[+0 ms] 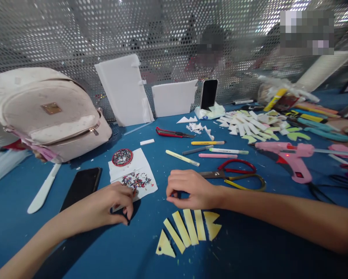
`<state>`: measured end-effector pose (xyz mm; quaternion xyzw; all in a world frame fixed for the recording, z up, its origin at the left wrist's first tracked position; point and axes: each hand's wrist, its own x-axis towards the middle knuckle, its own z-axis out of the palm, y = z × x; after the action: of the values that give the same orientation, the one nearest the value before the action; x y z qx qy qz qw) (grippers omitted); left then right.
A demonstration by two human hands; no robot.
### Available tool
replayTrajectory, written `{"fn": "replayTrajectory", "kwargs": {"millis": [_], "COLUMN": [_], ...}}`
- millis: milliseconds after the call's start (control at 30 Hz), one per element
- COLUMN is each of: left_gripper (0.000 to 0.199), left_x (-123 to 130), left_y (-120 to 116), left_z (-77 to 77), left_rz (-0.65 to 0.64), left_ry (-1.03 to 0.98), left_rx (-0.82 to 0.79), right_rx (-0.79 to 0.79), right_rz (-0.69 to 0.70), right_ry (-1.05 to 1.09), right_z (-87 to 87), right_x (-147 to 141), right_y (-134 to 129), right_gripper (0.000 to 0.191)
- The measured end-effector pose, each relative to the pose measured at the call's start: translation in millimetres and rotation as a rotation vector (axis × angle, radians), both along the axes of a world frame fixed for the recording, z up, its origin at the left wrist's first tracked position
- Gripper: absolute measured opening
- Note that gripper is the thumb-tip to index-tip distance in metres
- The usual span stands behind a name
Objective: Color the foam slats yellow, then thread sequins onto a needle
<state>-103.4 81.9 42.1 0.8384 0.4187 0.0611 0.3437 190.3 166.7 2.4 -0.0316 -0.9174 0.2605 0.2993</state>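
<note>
The fish point(190, 227) is laid crosswise below the half-curled right hand point(188, 189); the left hand point(111, 205) is likewise curled; whether anything is held cannot be told.

This is a craft workspace: a blue tabletop point(104, 254) bears flat yellow cut-out pieces point(190, 228) near, a pink plastic glue gun point(291, 155) right, before a grey perforated-metal screen point(162, 35).

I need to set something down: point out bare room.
Bare blue tabletop shows between the left hand and the flat yellow cutouts, and right of those, nearer than the right forearm. Crowded: far right, with the pink plastic glue gun and pile of white and green scraps.
</note>
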Motion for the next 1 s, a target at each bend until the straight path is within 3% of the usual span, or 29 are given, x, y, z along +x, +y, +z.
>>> {"fn": "replayTrajectory", "kwargs": {"millis": [367, 567, 700, 1000], "left_gripper": [0.014, 0.013, 0.003, 0.015], "left_x": [8.7, 11.6, 12.0, 25.6], "left_y": [-12.4, -7.3, -4.4, -8.5], "left_z": [6.6, 10.6, 5.2, -13.5], "left_rz": [0.003, 0.018, 0.014, 0.026], "left_ry": [0.110, 0.053, 0.030, -0.038], "left_rx": [-0.042, 0.148, 0.126, 0.031], "right_rx": [0.012, 0.017, 0.029, -0.035], "right_rz": [-0.013, -0.007, -0.014, -0.022], "right_ry": [0.027, 0.024, 0.023, 0.022], "right_z": [-2.1, -3.4, -3.5, -1.5], "right_x": [-0.4, 0.0, 0.1, 1.5], "right_y": [0.1, 0.4, 0.1, -0.6], "right_gripper": [0.013, 0.015, 0.013, 0.013]}}
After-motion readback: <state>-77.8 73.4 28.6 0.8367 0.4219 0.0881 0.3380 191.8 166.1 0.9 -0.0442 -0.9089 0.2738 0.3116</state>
